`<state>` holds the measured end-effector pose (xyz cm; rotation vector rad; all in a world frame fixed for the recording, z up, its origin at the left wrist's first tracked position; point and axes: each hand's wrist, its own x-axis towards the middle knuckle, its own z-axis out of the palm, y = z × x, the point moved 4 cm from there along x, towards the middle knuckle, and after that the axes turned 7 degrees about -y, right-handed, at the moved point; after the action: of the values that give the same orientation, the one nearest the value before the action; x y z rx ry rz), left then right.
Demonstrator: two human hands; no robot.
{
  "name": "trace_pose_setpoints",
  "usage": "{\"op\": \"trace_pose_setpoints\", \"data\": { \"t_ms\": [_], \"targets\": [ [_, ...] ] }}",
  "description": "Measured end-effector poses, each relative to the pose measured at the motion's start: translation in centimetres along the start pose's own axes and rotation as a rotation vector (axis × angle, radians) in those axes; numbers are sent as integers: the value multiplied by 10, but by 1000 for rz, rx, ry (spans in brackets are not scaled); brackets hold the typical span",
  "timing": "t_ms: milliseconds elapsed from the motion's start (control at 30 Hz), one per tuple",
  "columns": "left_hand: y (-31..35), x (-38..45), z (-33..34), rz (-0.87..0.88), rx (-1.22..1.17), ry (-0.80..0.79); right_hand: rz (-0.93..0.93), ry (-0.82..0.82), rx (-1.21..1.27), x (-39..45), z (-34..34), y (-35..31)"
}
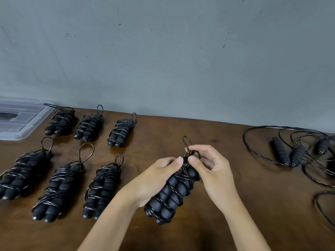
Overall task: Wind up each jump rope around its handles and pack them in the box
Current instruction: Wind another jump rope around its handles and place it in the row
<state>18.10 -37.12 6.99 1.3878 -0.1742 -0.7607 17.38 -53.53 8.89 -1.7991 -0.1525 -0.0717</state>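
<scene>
A black jump rope bundle (171, 194), two foam handles side by side with cord wound around them, is held above the brown table (235, 205) in the middle. My left hand (155, 180) grips the handles from the left, thumb near the top. My right hand (212, 169) pinches the cord's end loop (187, 142) at the top of the bundle. Several wound bundles (101, 187) lie in two rows on the left. A clear plastic box (20, 120) sits at the far left against the wall.
Loose unwound jump ropes (290, 153) with black handles and sprawling cords lie at the right edge of the table. A grey wall (163, 60) runs along the table's back edge. Bare wood shows between my hands and the loose ropes.
</scene>
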Motion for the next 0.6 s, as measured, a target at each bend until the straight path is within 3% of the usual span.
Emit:
{"op": "trace_pose_setpoints", "data": {
  "t_ms": [233,400,600],
  "targets": [
    [4,3,-5,-43,-93,-20,-5,158,32,16,-3,7],
    [3,6,-11,-76,-380,-148,9,339,225,28,-9,18],
    [-11,19,-12,-103,-495,-151,58,280,377,38,3,29]
  ]
}}
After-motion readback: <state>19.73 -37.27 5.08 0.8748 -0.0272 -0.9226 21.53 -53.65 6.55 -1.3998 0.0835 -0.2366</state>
